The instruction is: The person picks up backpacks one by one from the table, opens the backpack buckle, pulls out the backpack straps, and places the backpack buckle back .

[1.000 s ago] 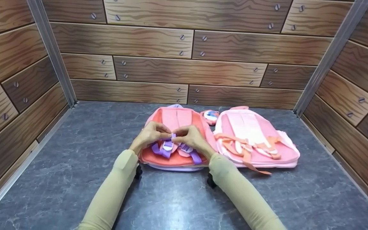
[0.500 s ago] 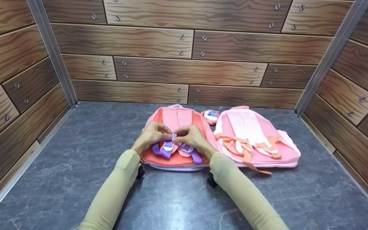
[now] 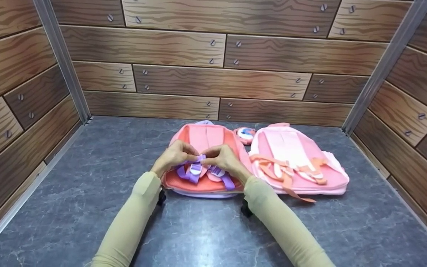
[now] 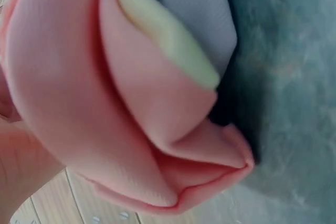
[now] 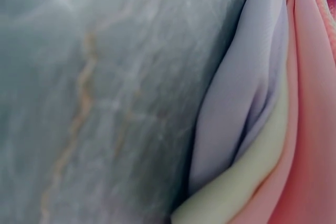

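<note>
A coral backpack (image 3: 213, 130) lies with its strap side up in the head view. Over its middle, my left hand (image 3: 176, 152) pinches a purple webbing strap (image 3: 200, 158) between thumb and fingers. From the other side my right hand (image 3: 221, 158) pinches the same strap, fingertips almost meeting the left ones. Just below them, two purple adjuster buckles (image 3: 195, 169) with loose strap tails (image 3: 228, 183) rest on the bag. The left wrist view shows the backpack's folded side (image 4: 136, 87); the right wrist view shows its lilac and pale green edge (image 5: 231, 108). The fingertips are hidden in both.
A pale pink backpack (image 3: 284, 144) with orange straps (image 3: 287, 181) lies against the right side of the coral one. Between their tops sits a small round coral piece (image 3: 244, 135) with a white and blue front. Wood-patterned walls (image 3: 176, 79) enclose the dark grey tabletop (image 3: 95, 167).
The fingers shift slightly at the purple strap, and more of it shows between the fingertips now. The backpacks stay in place.
</note>
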Motion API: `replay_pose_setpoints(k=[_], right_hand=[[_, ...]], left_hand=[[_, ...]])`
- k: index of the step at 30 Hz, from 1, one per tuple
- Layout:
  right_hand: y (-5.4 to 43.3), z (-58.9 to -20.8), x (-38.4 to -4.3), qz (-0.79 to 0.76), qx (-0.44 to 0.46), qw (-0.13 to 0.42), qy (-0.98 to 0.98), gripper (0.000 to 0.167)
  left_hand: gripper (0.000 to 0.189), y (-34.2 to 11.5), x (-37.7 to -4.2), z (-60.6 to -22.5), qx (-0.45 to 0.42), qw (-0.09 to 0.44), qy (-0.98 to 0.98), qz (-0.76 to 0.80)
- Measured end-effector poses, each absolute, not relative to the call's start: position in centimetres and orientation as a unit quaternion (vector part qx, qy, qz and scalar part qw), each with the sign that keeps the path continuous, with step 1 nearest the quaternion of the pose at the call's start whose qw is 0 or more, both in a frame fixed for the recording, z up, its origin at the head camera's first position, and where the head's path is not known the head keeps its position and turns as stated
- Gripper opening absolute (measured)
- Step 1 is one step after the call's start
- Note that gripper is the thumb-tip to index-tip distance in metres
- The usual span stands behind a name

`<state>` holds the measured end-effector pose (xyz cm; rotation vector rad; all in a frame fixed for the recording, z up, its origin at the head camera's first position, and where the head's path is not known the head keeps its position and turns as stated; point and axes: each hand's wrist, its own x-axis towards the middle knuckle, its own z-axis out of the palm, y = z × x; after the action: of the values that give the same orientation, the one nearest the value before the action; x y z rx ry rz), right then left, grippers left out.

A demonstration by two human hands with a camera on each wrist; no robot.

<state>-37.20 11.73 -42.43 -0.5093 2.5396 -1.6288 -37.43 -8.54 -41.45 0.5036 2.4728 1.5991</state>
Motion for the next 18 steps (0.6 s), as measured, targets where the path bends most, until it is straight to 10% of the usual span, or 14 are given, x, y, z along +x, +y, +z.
replay_pose_setpoints(k=[18], right_hand=[[11.56,-42.58,-37.19,-0.529,-0.16,0.038,0.833,0.027]], left_hand=[[0.013,-8.3,-37.55,-41.58,0.17,0.075,0.809,0.558]])
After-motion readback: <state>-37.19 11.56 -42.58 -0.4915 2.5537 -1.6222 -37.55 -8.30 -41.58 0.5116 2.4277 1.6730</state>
